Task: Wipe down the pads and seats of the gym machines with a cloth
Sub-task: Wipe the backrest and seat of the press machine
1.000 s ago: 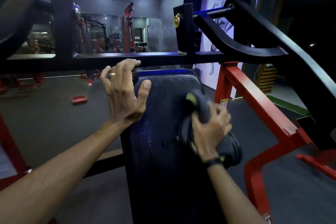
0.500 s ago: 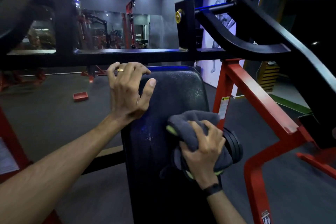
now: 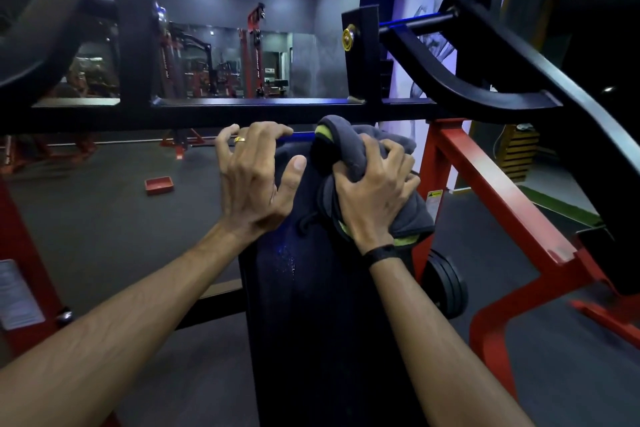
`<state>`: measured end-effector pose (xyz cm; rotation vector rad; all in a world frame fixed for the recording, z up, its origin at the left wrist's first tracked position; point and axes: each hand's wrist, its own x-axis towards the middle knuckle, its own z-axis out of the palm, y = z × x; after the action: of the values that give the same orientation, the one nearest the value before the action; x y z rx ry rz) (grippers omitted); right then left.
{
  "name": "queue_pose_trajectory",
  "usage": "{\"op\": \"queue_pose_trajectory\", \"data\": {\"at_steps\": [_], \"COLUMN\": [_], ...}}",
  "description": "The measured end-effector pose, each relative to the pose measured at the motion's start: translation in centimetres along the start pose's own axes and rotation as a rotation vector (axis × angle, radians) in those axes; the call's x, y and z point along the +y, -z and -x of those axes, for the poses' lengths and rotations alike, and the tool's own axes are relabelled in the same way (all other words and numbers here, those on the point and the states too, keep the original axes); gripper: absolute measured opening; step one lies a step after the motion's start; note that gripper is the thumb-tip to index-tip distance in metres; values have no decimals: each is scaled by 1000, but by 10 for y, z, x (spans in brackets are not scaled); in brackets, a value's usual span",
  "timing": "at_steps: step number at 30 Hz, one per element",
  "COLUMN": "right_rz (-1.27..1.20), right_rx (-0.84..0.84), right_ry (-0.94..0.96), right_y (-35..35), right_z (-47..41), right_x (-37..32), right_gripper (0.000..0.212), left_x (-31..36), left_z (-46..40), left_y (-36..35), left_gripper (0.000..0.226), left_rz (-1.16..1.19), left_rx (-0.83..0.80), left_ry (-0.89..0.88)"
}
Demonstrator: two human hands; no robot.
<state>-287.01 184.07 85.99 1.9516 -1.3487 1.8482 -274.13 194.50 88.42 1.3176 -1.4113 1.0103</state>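
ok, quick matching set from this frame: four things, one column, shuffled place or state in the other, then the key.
Things:
1. left hand
2. cloth
3. red tray
4. gold ring

Place or state:
A. bunched in the right hand
B. on a left-hand finger
C. gripping the black pad at its top left edge
D. on the floor, far left

Pairs: 1-C, 2-A, 3-D, 4-B

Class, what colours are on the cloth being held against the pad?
Dark grey with yellow-green edging, the cloth, seen in the head view.
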Motion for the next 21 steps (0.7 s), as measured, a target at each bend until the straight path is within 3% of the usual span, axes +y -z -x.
{"op": "queue_pose_trajectory", "data": {"at_steps": [8, 21], "right_rz": [-26, -42], "right_rx": [2, 8], "right_ry": [0, -24], "right_y": [1, 2], "right_z": [1, 7], "right_x": [-1, 0], "right_gripper": [47, 47], "left_x": [-1, 0], "left_z": [1, -1], "left_y": [0, -4], "left_gripper": [48, 22], "left_rz": [-5, -149], "left_rx": [13, 3], "left_ry": [8, -60]}}
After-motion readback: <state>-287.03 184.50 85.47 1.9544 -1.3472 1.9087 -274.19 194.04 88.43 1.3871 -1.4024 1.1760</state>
